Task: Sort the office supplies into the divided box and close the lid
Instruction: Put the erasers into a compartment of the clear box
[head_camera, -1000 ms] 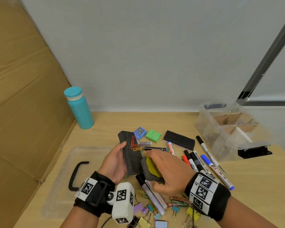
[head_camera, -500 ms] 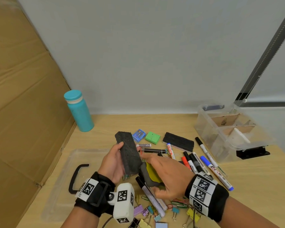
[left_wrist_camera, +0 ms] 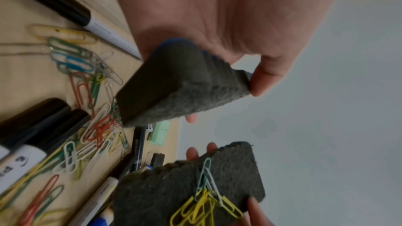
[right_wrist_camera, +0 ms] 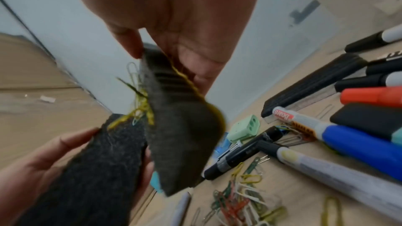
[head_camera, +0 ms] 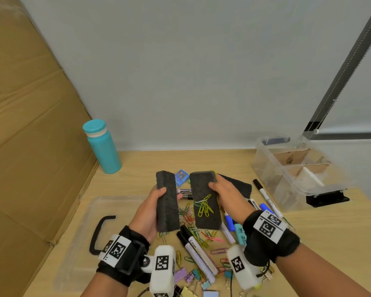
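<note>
Head view: your left hand (head_camera: 147, 213) grips 1 dark eraser (head_camera: 167, 202) upright above the surface (head_camera: 137, 168); your right hand (head_camera: 227, 195) clasps another eraser (head_camera: 205, 200), yellow paper clips (head_camera: 204, 207) clinging; divided box (head_camera: 296, 189) sits at the far right corner.

1. A teal water bottle (head_camera: 102, 146) with a teal cap stands upright at the far left of the wooden bench (head_camera: 319, 243), close to the wall.
2. A big brown cardboard sheet (head_camera: 30, 146) leans along the left side of the bench.
3. A grey wall (head_camera: 191, 71) is behind the bench.
4. A dark strip (head_camera: 347, 67) runs diagonally on the wall at the right.
</note>
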Action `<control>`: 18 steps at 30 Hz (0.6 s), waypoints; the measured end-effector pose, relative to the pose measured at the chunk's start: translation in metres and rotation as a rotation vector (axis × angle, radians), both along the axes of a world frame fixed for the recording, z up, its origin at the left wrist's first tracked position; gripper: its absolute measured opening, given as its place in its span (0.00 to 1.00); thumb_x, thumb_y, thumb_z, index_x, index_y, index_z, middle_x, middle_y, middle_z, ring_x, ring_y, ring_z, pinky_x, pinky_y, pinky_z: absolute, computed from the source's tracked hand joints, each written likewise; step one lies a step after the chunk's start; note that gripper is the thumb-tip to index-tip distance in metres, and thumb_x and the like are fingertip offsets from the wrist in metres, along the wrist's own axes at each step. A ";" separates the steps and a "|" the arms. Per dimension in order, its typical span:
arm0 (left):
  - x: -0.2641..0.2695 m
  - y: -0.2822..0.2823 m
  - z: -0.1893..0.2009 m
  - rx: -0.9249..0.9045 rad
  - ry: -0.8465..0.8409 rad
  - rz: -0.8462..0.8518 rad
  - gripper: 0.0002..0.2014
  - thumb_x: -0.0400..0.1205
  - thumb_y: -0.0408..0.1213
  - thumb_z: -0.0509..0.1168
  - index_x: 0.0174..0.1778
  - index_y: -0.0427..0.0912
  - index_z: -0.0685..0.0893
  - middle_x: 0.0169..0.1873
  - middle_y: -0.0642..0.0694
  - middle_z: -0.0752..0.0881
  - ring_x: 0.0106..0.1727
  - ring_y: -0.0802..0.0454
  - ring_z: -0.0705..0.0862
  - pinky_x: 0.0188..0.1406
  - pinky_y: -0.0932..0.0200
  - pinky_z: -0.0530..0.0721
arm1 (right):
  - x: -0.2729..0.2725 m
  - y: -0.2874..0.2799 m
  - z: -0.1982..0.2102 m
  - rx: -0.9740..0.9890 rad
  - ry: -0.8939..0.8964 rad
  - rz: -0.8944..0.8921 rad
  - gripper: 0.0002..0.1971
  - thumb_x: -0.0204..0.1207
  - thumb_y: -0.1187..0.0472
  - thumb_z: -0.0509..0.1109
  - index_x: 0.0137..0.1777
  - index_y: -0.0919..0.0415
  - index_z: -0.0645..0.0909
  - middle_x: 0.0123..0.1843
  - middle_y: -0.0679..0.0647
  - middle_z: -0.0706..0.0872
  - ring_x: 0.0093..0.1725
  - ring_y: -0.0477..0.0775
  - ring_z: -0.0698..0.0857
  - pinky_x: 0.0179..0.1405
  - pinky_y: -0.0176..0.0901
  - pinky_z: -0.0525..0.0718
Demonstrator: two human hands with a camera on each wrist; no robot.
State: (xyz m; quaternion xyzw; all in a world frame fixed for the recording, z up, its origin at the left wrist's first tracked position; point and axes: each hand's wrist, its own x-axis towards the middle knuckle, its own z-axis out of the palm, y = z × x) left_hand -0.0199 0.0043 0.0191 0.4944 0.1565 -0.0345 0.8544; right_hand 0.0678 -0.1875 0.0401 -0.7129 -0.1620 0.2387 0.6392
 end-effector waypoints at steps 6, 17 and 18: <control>0.000 -0.012 0.002 0.006 -0.078 0.005 0.24 0.71 0.40 0.62 0.65 0.49 0.78 0.63 0.36 0.84 0.57 0.47 0.85 0.49 0.49 0.83 | -0.001 0.011 -0.005 0.138 0.108 0.007 0.18 0.84 0.52 0.59 0.69 0.57 0.77 0.63 0.57 0.87 0.64 0.57 0.85 0.70 0.56 0.78; 0.003 -0.028 0.009 -0.117 -0.025 -0.047 0.25 0.77 0.42 0.64 0.72 0.42 0.76 0.61 0.35 0.86 0.57 0.40 0.86 0.56 0.42 0.85 | -0.006 0.041 -0.019 -0.053 -0.113 -0.024 0.21 0.83 0.44 0.54 0.59 0.54 0.84 0.62 0.61 0.81 0.64 0.51 0.80 0.70 0.50 0.74; 0.002 -0.027 0.007 -0.123 -0.025 -0.051 0.25 0.77 0.41 0.66 0.72 0.42 0.75 0.62 0.35 0.85 0.60 0.39 0.85 0.62 0.39 0.82 | -0.004 0.041 -0.019 -0.145 -0.193 -0.025 0.22 0.84 0.45 0.54 0.57 0.59 0.84 0.61 0.61 0.78 0.62 0.48 0.77 0.70 0.47 0.71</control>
